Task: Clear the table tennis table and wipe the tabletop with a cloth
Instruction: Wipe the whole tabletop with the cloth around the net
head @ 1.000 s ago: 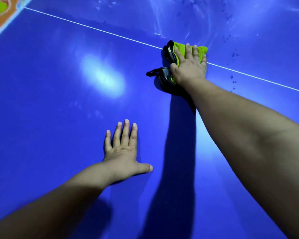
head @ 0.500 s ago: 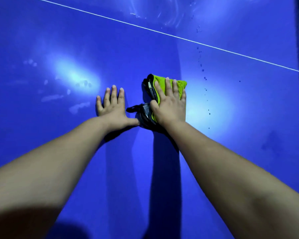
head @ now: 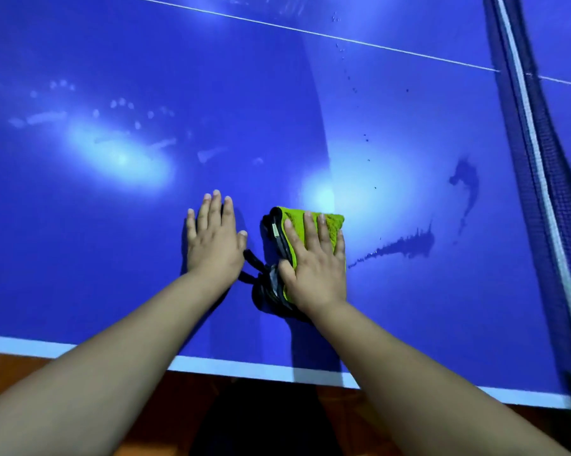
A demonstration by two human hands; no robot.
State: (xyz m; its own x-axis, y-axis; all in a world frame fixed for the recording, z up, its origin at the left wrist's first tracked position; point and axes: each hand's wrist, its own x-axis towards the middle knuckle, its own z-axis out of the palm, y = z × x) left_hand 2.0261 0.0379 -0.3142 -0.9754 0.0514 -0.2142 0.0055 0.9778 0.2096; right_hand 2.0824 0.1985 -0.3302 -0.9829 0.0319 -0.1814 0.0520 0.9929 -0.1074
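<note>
1. Right hand (head: 313, 268) lay flat, fingers straight, pressing a folded lime-green microfibre cloth with black edging (head: 331, 225) onto the glossy blue table tennis table (head: 113, 274), near its white front edge.
2. Left hand (head: 213, 245) rested open and flat on the table just beside the cloth, holding nothing.
3. No bats or balls showed, so clearing looked done; wiping seemed partway: dark wet streaks (head: 405, 246) lay right of the cloth, toward the dark net (head: 534, 159), and pale finger smudges (head: 122, 105) to the left.
</note>
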